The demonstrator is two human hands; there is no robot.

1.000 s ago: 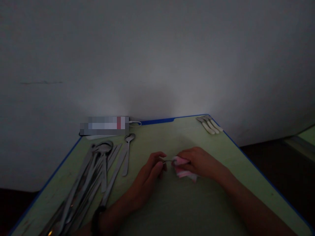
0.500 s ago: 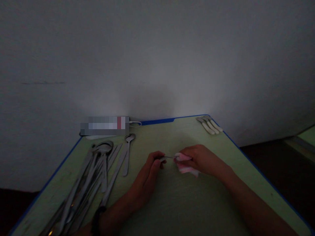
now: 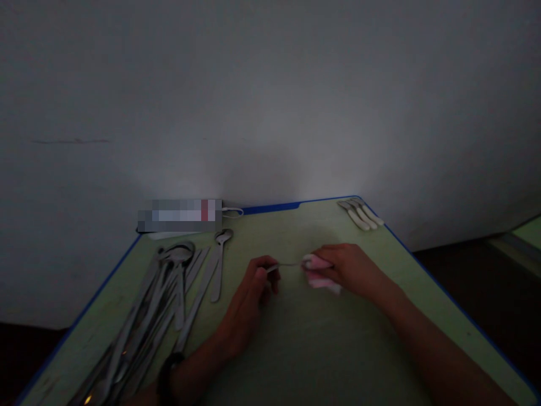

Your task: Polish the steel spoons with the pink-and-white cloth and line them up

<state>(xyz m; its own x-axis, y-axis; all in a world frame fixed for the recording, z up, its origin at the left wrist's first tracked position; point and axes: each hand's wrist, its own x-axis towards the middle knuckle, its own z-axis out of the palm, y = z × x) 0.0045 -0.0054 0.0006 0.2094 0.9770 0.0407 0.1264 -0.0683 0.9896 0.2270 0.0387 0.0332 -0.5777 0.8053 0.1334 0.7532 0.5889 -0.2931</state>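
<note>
My left hand (image 3: 256,293) is closed on one end of a slim piece of cutlery (image 3: 288,264), whose thin metal neck shows between my hands. Its far end disappears into a pink and white cloth (image 3: 320,276), so I cannot tell whether it is a fork or a spoon. Fingers of my right hand (image 3: 344,265) pinch that cloth around the hidden end. Both hands are just above the middle of the pale green table (image 3: 296,344). To the left of my left hand lies a small spoon (image 3: 218,265) with its bowl pointing away from me.
A heap of metal spoons and other long cutlery (image 3: 156,299) covers the table's left side. Three white-handled utensils (image 3: 361,215) lie side by side at the back right corner. A blurred-out box (image 3: 180,215) with a white cord (image 3: 232,212) stands at the back left, by the wall.
My left hand has shifted slightly left and my right hand slightly up, so more of the cutlery's neck shows between them. The cloth still covers its far end.
</note>
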